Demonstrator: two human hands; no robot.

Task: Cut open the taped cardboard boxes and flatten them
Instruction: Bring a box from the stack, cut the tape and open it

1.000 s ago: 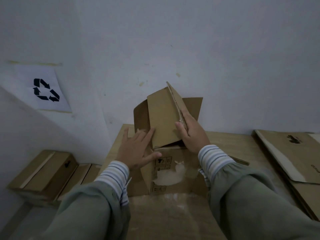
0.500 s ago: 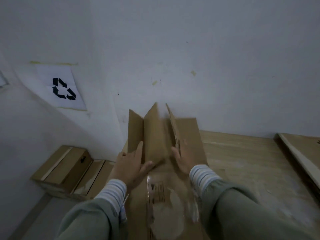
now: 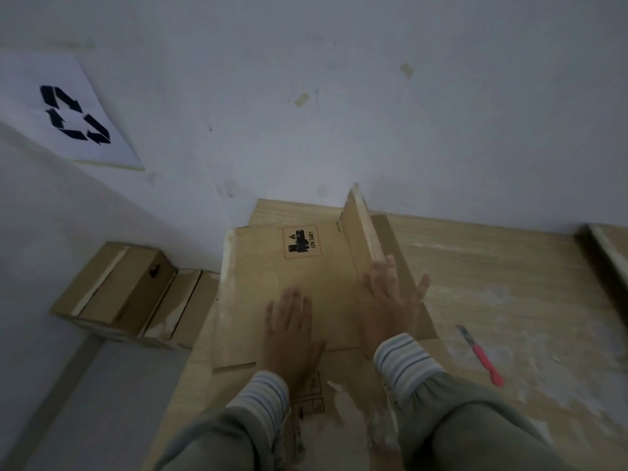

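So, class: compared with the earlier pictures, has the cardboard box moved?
Yes. The cardboard box has gone from standing up against the wall to lying nearly flat on the table, pressed down by both hands; one flap still stands.

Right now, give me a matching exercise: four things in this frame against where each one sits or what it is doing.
Things:
1. left hand
2. upright flap
3. red knife
4. recycling sign

Places or states:
A. taped to the wall
B. lying on the table, right of the box
C. pressing flat on the cardboard
D. sticking up beside the right hand

Pairs: 1-C, 2-D, 3-B, 4-A
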